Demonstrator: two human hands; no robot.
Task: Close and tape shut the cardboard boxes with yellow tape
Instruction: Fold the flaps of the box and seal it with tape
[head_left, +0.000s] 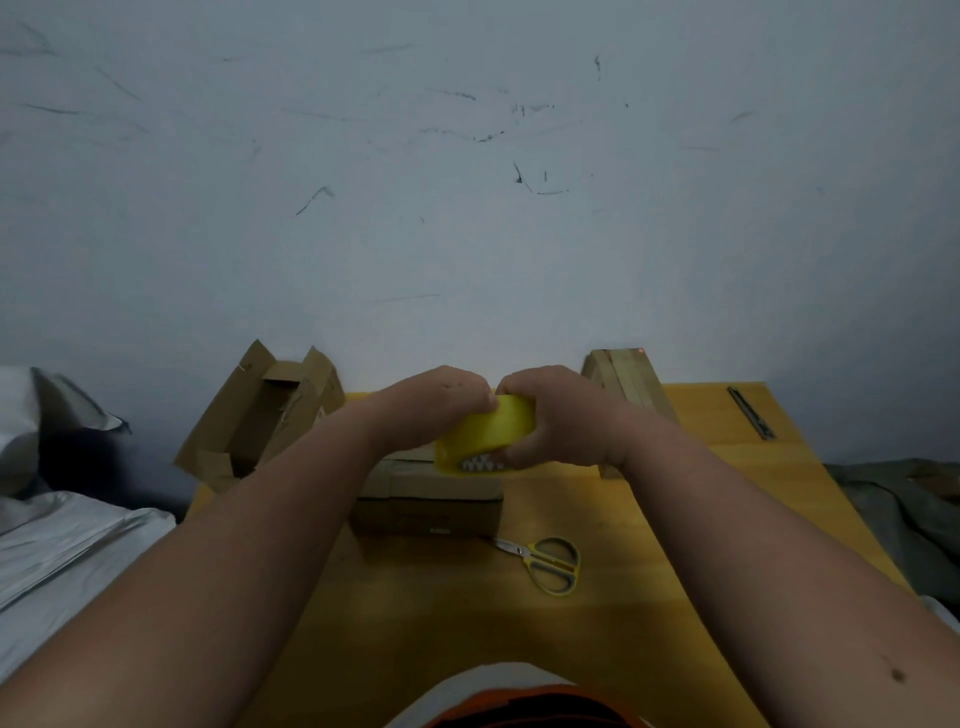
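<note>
Both hands are gripping the yellow tape roll (485, 434) above the closed box (431, 493) on the table (675, 519): the left hand (441, 400) is picking at its top, the right hand (550, 415) is wrapping around its side. They are probably hunting for the loose end; next it needs peeling free and pressing onto the lid seam. The fingertips are hidden, so I cannot tell whether any tape is lifting. An open box (260, 415) is waiting at the left.

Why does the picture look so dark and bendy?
Head view: the light is dim, so the wall looks grey-blue and the box is shadowy; the wide lens bends the table edges and stretches the arms; only the tape roll looks bright.
</note>
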